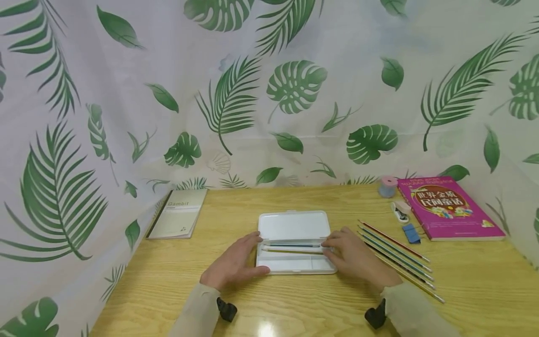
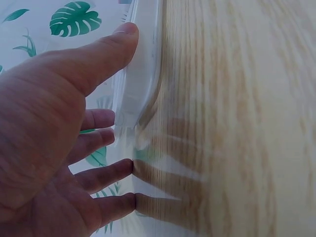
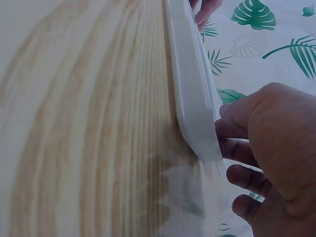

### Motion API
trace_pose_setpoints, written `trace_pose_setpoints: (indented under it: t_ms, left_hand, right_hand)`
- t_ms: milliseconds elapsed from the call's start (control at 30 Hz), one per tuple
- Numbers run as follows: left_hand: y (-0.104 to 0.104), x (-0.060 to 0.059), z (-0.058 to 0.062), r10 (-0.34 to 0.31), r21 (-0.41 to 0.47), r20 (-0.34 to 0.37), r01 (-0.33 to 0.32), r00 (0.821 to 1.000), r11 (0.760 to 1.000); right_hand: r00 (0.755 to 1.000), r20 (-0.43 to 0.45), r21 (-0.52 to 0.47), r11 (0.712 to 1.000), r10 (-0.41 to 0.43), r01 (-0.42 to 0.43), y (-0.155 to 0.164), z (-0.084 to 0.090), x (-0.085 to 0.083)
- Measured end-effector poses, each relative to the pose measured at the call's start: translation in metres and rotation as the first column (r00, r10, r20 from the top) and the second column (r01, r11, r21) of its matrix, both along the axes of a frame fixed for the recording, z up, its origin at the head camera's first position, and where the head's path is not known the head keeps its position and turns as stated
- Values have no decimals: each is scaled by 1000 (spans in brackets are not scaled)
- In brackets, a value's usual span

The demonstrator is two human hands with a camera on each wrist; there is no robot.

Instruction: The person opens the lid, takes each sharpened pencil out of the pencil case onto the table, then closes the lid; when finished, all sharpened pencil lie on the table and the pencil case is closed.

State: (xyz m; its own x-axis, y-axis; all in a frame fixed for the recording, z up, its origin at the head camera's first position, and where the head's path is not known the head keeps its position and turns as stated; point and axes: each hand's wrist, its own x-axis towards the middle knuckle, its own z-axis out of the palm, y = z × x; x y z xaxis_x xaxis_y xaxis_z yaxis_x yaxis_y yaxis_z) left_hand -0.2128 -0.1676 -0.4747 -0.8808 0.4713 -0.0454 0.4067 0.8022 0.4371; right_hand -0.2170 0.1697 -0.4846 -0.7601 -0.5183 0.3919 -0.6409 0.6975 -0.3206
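Far to the left of both hands, a notebook [image 1: 177,213] with the word "Gambit" lies on the wooden table [image 1: 294,304], near the leaf-printed curtain [image 1: 126,93].

The left hand [image 1: 234,263] rests at the left end of the open white pencil case [image 1: 294,264]. Its fingers are nearly straight and lie against the side of the case, and the thumb [image 2: 106,54] presses along the front edge; the hand is not closed around anything.

Between the two hands, inside the tray of the case, two pencils [image 1: 292,247] lie side by side, and the lid stands open behind them.

The right hand [image 1: 353,257] is at the right end of the case. Its fingers are a little bent and the tips touch the corner of the tray; whether they pinch something I cannot tell.

Just to the right of this hand, several loose pencils [image 1: 397,257] lie in a slanted row. Further right are a blue eraser [image 1: 411,233], a small white sharpener [image 1: 400,211], a pink roll [image 1: 387,186] and a magenta book [image 1: 448,207].
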Motion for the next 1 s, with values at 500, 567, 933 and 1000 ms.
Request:
trace_pose_setpoints:
  t_ms: [500, 567, 933, 1000]
  left_hand:
    - [-2, 0, 1, -8, 9, 9, 8, 1000, 1000]
    - [-1, 0, 1, -8, 2, 9, 8, 1000, 1000]
    - [0, 1, -1, 1, -15, 5, -1, 1000, 1000]
    - [0, 1, -1, 1, -15, 6, -1, 1000, 1000]
  right_hand:
    - [993, 99, 28, 998, 60, -63, -1, -2, -6]
    - [987, 146, 33, 997, 67, -72, 1, -2, -7]
    - [936, 322, 93, 979, 144, -183, 1, 15, -24]
    - [930, 333, 83, 978, 152, -190, 1, 16, -25]
